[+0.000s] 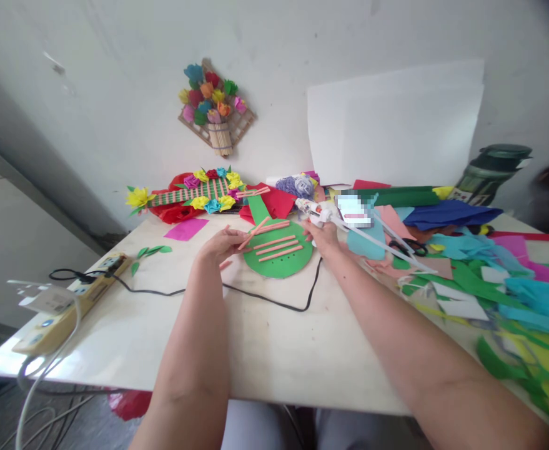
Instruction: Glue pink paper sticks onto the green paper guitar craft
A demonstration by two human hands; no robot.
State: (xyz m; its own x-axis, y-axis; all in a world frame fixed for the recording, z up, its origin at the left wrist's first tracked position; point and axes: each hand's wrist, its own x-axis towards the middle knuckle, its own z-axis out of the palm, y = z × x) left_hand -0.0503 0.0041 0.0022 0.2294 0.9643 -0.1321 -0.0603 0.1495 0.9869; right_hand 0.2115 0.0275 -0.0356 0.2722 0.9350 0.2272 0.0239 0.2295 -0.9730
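Note:
A green card shape, a round disc with a narrow neck, lies on the table. Several peach-coloured paper sticks run across the disc in rows, above a line of dark dots. At the disc's left edge, my left hand is closed in a pinch on one peach paper stick, tilted over the others. My right hand is wrapped round a white hot glue gun at the disc's right edge. A long glue stick juts from the gun's back, and its nozzle is hard to make out.
A black cord crosses the table from the power strip at left. Behind lies a flower-trimmed paper guitar. Paper scraps, scissors and a bottle stand at right; paper leaves lie left.

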